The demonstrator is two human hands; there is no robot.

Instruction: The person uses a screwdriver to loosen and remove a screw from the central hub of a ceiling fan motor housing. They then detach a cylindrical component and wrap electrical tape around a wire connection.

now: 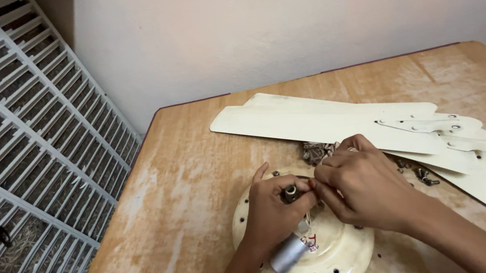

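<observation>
- The left part of the bench (169, 181) is seen bare, so a hand could be passed there.
- The right side is blocked by the cream fan blades (327, 122), which are stacked flat and spread wide.
- The near middle is filled by the round fan motor (336, 260), with both hands on top of it.
- Small screws (426, 176) are scattered between the motor and the blades.
- Beyond the left edge, the way is closed by a white slatted grille (31, 148).
- The far edge is shut in by the wall (279, 22).
</observation>
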